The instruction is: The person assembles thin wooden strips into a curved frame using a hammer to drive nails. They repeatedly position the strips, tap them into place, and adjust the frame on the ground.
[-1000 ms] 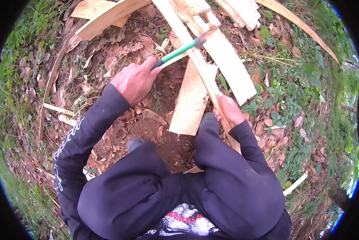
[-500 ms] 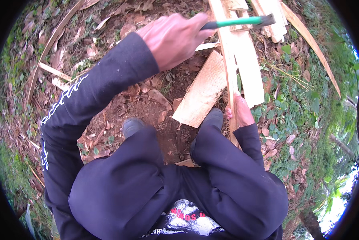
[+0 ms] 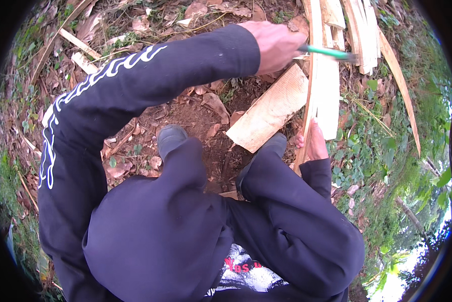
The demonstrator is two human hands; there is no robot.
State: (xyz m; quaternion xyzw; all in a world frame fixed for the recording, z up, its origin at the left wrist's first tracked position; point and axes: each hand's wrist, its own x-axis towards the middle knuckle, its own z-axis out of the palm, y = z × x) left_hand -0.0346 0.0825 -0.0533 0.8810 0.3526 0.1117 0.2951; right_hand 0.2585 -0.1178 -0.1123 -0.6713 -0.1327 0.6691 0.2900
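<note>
My left hand (image 3: 275, 44) is closed round the dark grip of a hammer (image 3: 327, 52) with a green shaft. The hammer's blurred metal head lies beyond a long, thin wooden strip (image 3: 313, 75), over the pale boards. My right hand (image 3: 315, 142) holds the near part of that strip, standing narrow edge up. A flat pale board (image 3: 328, 100) lies just right of the strip. To the left, a short wide plank (image 3: 270, 111) rests on the soil, one end close to my right shoe (image 3: 275, 144).
A stack of split boards (image 3: 361, 38) sits at the far right, with a curved strip (image 3: 399, 80) beside it. Wood offcuts (image 3: 83, 62) lie among dry leaves at the left. Green plants (image 3: 362, 163) cover the ground to the right.
My left hand has swung the hammer rightward and a little lower in the picture. The view has shifted slightly; my right hand keeps its hold on the strip.
</note>
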